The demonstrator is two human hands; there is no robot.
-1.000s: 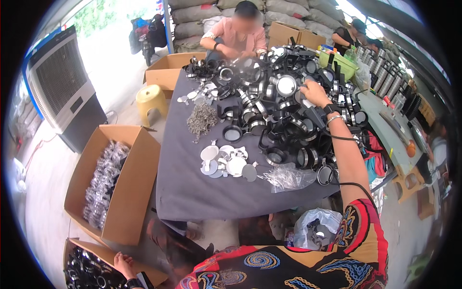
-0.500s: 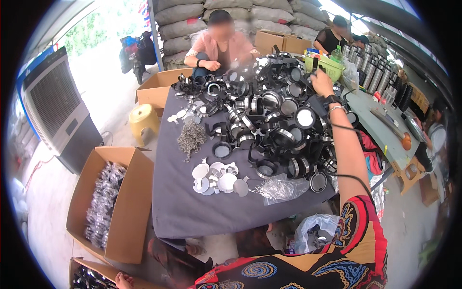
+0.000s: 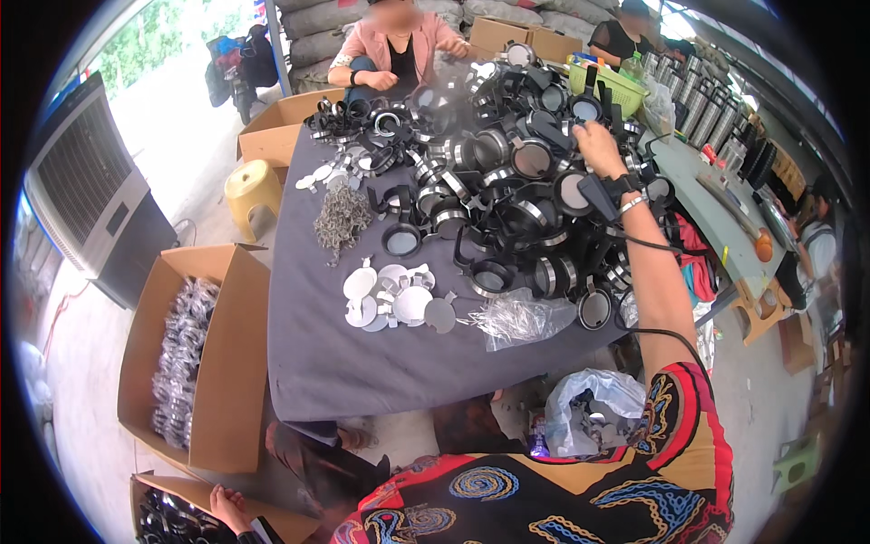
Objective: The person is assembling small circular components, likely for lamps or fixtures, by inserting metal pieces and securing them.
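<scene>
My right hand (image 3: 601, 150) reaches across the table to the far right of a heap of black round lids (image 3: 517, 190) with metal bands and handles. Its fingers close on the near rim of a black lid with an upright handle (image 3: 586, 107); the fingertips are partly hidden. At the lower left, my left hand (image 3: 228, 506) is beside the flap of an open carton (image 3: 299, 526) holding black lids (image 3: 168, 521). Its fingers are loosely bent and apart, with nothing visible in them. Flat white discs with tabs (image 3: 412, 306) lie on the grey cloth (image 3: 381, 372).
A tangle of small metal parts (image 3: 342, 220) and a clear bag of thin pins (image 3: 521, 322) lie on the cloth. A carton of wrapped items (image 3: 217, 390) stands left, near a yellow stool (image 3: 252, 195) and an air cooler (image 3: 86, 181). A person (image 3: 399, 45) sits opposite.
The view has tilted and shifted, so the table sits higher. My right hand has come to the lid's rim, and the lid's disc now faces me. My left hand remains by the carton.
</scene>
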